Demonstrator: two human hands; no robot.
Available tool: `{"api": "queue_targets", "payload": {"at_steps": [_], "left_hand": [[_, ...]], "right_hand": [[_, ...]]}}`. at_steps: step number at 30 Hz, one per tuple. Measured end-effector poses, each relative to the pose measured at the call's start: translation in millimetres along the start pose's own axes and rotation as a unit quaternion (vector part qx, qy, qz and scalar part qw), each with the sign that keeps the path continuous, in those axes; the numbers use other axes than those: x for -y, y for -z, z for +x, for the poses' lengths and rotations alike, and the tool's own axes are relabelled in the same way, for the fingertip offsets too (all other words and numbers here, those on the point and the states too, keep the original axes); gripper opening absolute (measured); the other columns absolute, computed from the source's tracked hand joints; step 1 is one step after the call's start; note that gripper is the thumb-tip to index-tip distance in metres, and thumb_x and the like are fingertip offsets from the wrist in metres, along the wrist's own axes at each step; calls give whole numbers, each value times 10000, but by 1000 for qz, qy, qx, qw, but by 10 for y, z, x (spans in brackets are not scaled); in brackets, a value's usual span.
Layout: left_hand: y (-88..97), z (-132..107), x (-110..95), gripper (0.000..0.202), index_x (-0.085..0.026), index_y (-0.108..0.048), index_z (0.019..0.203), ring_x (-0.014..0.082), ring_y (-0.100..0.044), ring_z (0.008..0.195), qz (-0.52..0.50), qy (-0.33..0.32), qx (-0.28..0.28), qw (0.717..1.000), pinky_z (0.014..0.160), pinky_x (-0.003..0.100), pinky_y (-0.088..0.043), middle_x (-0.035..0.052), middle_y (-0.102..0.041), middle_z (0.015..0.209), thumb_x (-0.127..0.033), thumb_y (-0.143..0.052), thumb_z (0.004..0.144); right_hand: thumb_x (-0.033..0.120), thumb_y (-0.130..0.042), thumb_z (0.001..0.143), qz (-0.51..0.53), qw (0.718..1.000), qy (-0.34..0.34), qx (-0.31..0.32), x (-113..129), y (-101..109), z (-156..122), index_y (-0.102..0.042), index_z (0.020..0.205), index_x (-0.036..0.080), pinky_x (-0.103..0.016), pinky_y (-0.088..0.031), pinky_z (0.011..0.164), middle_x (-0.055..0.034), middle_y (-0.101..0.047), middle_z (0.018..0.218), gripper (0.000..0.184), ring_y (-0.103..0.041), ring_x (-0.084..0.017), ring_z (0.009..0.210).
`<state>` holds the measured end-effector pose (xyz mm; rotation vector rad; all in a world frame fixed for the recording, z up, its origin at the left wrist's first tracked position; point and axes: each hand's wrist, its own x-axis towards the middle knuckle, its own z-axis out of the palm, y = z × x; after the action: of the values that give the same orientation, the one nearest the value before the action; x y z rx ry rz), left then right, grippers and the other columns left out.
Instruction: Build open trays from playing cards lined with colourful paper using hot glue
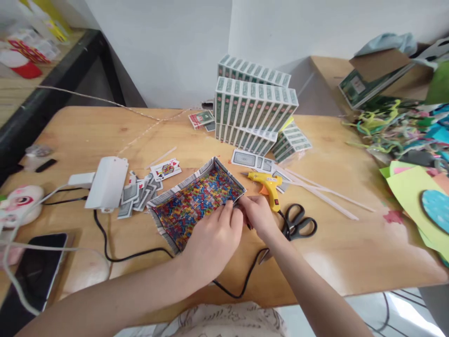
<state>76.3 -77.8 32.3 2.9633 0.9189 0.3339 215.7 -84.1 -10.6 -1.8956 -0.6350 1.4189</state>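
Note:
A shallow open tray (201, 201) with a bright multicoloured patterned bottom and low walls faced with card pieces lies tilted in front of me. My left hand (215, 236) is closed over its near wall, fingers bent toward the right corner. At that corner my right hand (257, 215) pinches the tray's edge; its fingertips are partly hidden. Just beyond the right hand rests a yellow glue gun (264, 180), and black-handled scissors (301, 224) lie to its right, their blades partly under my right forearm. Translucent glue sticks (326, 199) lie farther right.
Stacked card boxes (254, 105) stand at the back. Loose playing cards (140, 194) lie left of the tray, near a white power strip (107, 182). A black cable (129, 256) crosses the table. A phone (38, 267) is at left; coloured paper (414, 196) is at right.

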Motion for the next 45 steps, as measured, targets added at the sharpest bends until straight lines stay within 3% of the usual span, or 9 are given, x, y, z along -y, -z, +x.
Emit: {"api": "queue_targets", "payload": {"at_steps": [11, 15, 17, 19, 22, 24, 27, 37, 45], "left_hand": [[-259, 18, -99, 178, -86, -642, 853, 225, -672, 768, 26, 101, -18, 994, 611, 318, -568, 138, -687, 924, -38, -476, 808], [-275, 47, -110, 144, -104, -627, 818, 212, -650, 698, 14, 124, 5, 992, 575, 312, -549, 85, -659, 813, -28, -508, 791], [-286, 55, -114, 158, -100, -628, 825, 217, -646, 700, 17, 122, 6, 992, 563, 316, -547, 86, -652, 820, -11, -508, 776], [-298, 58, -120, 178, -93, -630, 833, 228, -645, 714, 21, 115, 6, 993, 555, 326, -547, 94, -648, 836, 5, -500, 763], [-309, 54, -125, 184, -95, -627, 827, 231, -640, 697, 20, 115, 3, 993, 540, 337, -545, 92, -643, 827, 5, -486, 765], [-311, 47, -124, 183, -100, -624, 824, 228, -640, 696, 15, 116, 1, 993, 544, 338, -546, 89, -644, 828, 2, -483, 769], [-315, 33, -113, 175, -112, -620, 821, 223, -644, 710, 7, 113, -3, 994, 556, 333, -547, 84, -652, 843, -2, -494, 769], [-348, 8, 1, 131, -155, -588, 741, 202, -645, 699, -28, 103, -9, 994, 566, 317, -525, 41, -661, 806, -40, -538, 781], [-290, 58, 83, 151, -151, -592, 750, 196, -640, 708, -27, 99, 28, 994, 569, 300, -499, 46, -645, 799, -38, -505, 799]], "right_hand": [[333, -445, 793, 37, 999, 21, 14, -92, -70, 17, -480, 444, 209, -199, -247, 278, 31, -458, 303, 372, -345, -72, 244], [403, -508, 792, 24, 995, 38, 84, -123, 123, -60, -571, 590, 181, -222, -360, 325, 13, -539, 392, 307, -453, -107, 301], [421, -536, 809, -19, 989, 125, 75, -153, 279, -98, -612, 730, 171, -242, -446, 402, 0, -597, 494, 273, -536, -125, 385], [348, -557, 834, -118, 948, 296, -3, -186, 425, -101, -645, 861, 182, -269, -519, 543, -29, -659, 665, 189, -617, -141, 549], [193, -524, 869, -307, 798, 516, -45, -212, 556, -16, -675, 937, 215, -295, -522, 700, -65, -685, 887, 167, -644, -165, 783], [116, -490, 872, -404, 704, 583, -43, -205, 586, 73, -670, 989, 216, -293, -507, 697, -67, -683, 922, 236, -630, -163, 791], [55, -471, 858, -466, 621, 627, -58, -169, 598, 178, -659, 1004, 201, -277, -485, 677, -55, -687, 911, 280, -615, -150, 756], [94, -410, 904, -499, 532, 683, -45, -51, 643, 224, -649, 956, 159, -277, -397, 600, -53, -692, 898, 254, -573, -142, 711], [121, -430, 910, -533, 566, 629, -22, 7, 600, 273, -658, 893, 183, -265, -327, 547, -6, -622, 703, 237, -533, -117, 613]]}}
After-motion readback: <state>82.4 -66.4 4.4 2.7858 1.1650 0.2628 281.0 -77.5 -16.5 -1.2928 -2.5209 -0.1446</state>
